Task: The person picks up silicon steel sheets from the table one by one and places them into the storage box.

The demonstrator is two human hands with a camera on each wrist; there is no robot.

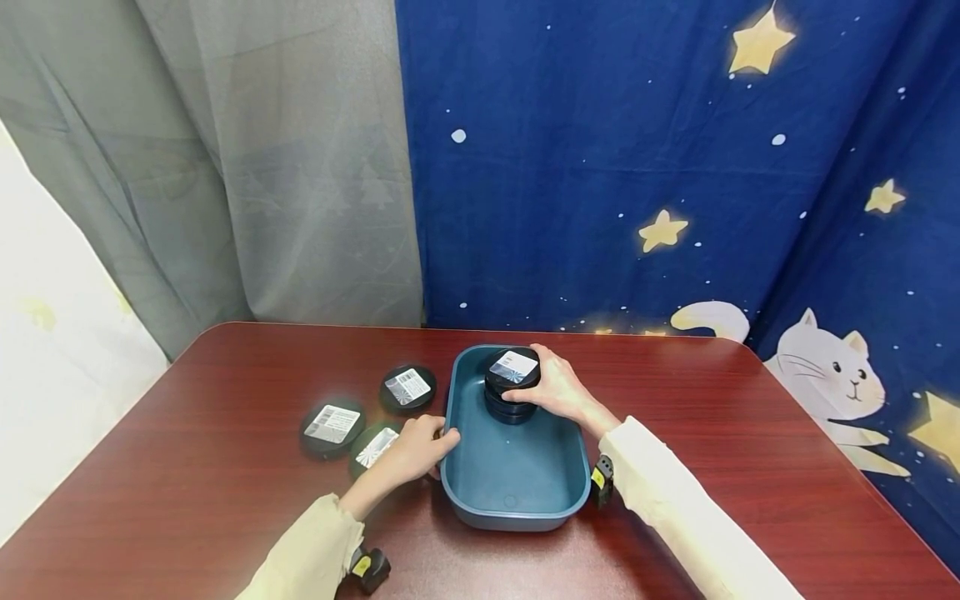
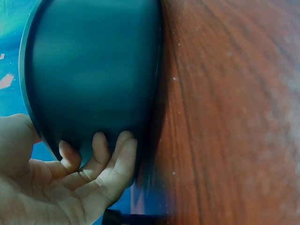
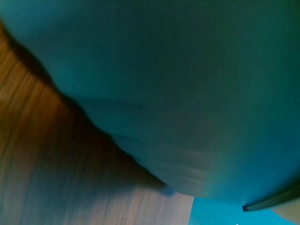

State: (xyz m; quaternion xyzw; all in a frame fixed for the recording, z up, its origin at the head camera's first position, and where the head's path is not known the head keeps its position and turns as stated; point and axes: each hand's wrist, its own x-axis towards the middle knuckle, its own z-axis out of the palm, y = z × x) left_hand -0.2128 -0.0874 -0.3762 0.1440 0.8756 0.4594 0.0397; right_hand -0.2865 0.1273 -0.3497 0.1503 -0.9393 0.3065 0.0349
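Note:
A blue plastic bin (image 1: 517, 479) stands on the table. My right hand (image 1: 561, 390) reaches over its right wall and grips a flat, round black container (image 1: 517, 382) with a white and silver label on top. Directly below it, inside the bin's far part, are more black round containers (image 1: 510, 413) in a stack. My left hand (image 1: 415, 450) holds the bin's left wall, thumb at the rim; in the left wrist view its fingers (image 2: 101, 150) bend against the outside. The right wrist view is filled by the bin's outer wall (image 3: 140, 70), with the right hand mostly hidden.
Left of the bin, three labelled black round containers lie on the red-brown table (image 1: 187, 483): one far back (image 1: 407, 389), one farthest left (image 1: 332, 427), and one (image 1: 375, 446) partly behind my left hand. Grey and blue star-print curtains (image 1: 562, 167) hang behind the table.

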